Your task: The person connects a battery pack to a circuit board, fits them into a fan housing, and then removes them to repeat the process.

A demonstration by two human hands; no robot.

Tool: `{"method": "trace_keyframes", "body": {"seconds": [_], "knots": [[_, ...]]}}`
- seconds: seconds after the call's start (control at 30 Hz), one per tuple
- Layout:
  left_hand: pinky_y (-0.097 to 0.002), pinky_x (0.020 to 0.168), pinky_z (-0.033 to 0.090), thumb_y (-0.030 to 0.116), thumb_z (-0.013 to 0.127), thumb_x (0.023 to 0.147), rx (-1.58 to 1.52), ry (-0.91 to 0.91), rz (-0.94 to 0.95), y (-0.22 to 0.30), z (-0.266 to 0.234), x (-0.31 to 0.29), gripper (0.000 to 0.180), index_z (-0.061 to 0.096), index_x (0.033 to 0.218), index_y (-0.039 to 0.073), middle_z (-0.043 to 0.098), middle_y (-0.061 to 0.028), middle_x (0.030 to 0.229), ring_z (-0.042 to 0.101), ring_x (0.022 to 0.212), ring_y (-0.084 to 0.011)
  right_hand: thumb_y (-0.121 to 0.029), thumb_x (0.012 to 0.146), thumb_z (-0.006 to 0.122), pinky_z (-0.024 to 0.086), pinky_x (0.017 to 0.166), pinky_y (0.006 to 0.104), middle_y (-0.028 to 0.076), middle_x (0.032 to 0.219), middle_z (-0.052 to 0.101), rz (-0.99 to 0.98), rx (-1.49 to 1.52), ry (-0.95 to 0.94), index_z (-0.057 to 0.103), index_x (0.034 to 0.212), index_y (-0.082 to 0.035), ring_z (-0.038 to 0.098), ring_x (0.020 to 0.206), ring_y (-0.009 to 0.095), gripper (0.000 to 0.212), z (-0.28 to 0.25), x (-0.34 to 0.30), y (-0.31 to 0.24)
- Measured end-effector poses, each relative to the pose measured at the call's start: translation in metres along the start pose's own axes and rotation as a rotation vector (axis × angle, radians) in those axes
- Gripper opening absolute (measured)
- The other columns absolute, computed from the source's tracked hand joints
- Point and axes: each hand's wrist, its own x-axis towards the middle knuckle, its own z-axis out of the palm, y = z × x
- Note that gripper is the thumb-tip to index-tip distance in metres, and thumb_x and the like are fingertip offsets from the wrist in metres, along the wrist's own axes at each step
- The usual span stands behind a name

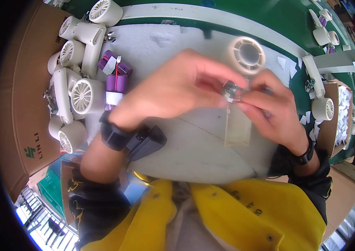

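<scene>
Pinching small circuit board (229,88) between thumb and fingers of left hand (181,83); apparently pinching thin wires (236,100) at its edge with right hand (274,108), though too blurred to confirm. Held over end of pale plastic handle (238,130), on near side of grilled fan head (248,55). Risks, as judged: could tear wires loose if tugging hard; could drop board onto pale work surface (192,142) if slackening left-hand pinch under that pull.

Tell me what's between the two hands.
A circuit board, between the left hand and the right hand, as the head view shows.
</scene>
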Motion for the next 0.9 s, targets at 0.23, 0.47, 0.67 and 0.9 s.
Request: {"method": "trace_keyframes", "body": {"seconds": [0.23,0.47,0.67,0.9], "knots": [[-0.0280,0.088,0.056,-0.015,0.066,0.082,0.075,-0.008,0.023,-0.0002,-0.0001,0.0000,0.042,0.065,0.122,-0.002,0.070,-0.0104,0.108,0.067,0.097,-0.0148,-0.007,0.078,0.077,0.043,0.052,0.0296,0.006,0.081,0.049,-0.030,0.010,0.045,0.072,0.088,-0.005,0.052,0.061,0.017,0.012,0.0018,0.0019,0.0017],[-0.0270,0.086,0.056,-0.014,0.067,0.082,-0.073,-0.011,0.042,-0.0033,0.0009,0.0015,0.034,0.063,0.113,-0.002,0.069,-0.0092,0.107,0.067,0.097,-0.0141,-0.004,0.079,0.075,0.044,0.058,0.0291,0.008,0.084,0.052,0.016,0.040,0.015,0.071,0.090,-0.003,0.054,0.067,0.019,0.012,-0.0012,0.0004,0.0006],[-0.0264,0.084,0.056,-0.013,0.068,0.082,-0.063,-0.001,0.036,-0.0012,0.0008,0.0011,0.029,0.060,0.107,-0.001,0.069,-0.0083,0.105,0.066,0.096,-0.0137,-0.003,0.080,0.074,0.044,0.061,0.0287,0.008,0.085,0.053,0.053,0.065,0.007,0.071,0.091,-0.001,0.054,0.070,0.019,0.012,-0.0005,0.0000,0.0000],[-0.0272,0.082,0.055,-0.009,0.070,0.079,0.058,0.100,0.054,0.0018,0.0041,-0.0010,0.031,0.065,0.107,0.002,0.066,-0.0036,0.102,0.065,0.091,-0.0129,-0.001,0.077,0.076,0.043,0.054,0.0295,0.007,0.078,0.053,0.017,0.112,0.093,0.069,0.082,-0.001,0.053,0.061,0.017,0.009,-0.0008,0.0014,0.0006]]}}
